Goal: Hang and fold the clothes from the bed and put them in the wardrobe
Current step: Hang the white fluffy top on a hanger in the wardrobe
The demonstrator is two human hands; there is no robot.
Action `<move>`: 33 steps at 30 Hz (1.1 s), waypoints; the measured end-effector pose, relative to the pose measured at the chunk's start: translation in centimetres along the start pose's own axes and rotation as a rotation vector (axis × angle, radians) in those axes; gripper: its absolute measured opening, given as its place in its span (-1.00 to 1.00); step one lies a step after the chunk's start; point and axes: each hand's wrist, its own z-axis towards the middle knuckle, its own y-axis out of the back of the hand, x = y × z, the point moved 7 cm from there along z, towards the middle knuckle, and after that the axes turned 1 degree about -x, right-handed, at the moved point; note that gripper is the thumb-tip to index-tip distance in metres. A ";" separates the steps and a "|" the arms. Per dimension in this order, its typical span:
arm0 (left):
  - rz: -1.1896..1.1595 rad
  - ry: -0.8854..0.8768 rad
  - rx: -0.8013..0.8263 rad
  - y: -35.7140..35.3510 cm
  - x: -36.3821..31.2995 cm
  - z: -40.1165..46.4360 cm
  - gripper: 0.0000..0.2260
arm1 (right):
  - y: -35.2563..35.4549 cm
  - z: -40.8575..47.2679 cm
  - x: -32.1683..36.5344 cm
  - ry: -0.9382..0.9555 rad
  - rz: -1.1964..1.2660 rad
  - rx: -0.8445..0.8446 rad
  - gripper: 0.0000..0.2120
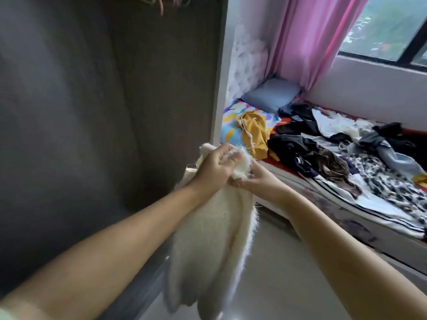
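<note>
While the white fuzzy garment [215,239] hung at centre frame, the left hand [215,167] and right hand [251,181] both clutched its top edge, probably readying it for a hanger. Next would come reaching the coloured hangers [161,2] at upper centre in the dark wardrobe [80,100]. More clothes [335,144] littered the bed [381,218] at right, under a pink curtain [307,38].

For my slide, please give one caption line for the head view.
Both hands, left and right, hold a white fuzzy garment beside the wardrobe; clothes cover the bed.
</note>
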 end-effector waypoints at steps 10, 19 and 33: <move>0.228 0.151 -0.332 15.5 1.3 1.0 -0.54 | -2.1 7.0 2.9 0.050 0.242 -0.023 -0.62; 0.198 0.280 -0.178 13.6 4.9 2.1 -0.76 | 0.1 10.9 2.4 -0.017 0.182 0.188 -0.69; 0.348 0.169 -0.331 9.3 -1.0 6.1 -0.74 | -3.1 13.4 2.7 0.182 -0.643 0.286 -0.77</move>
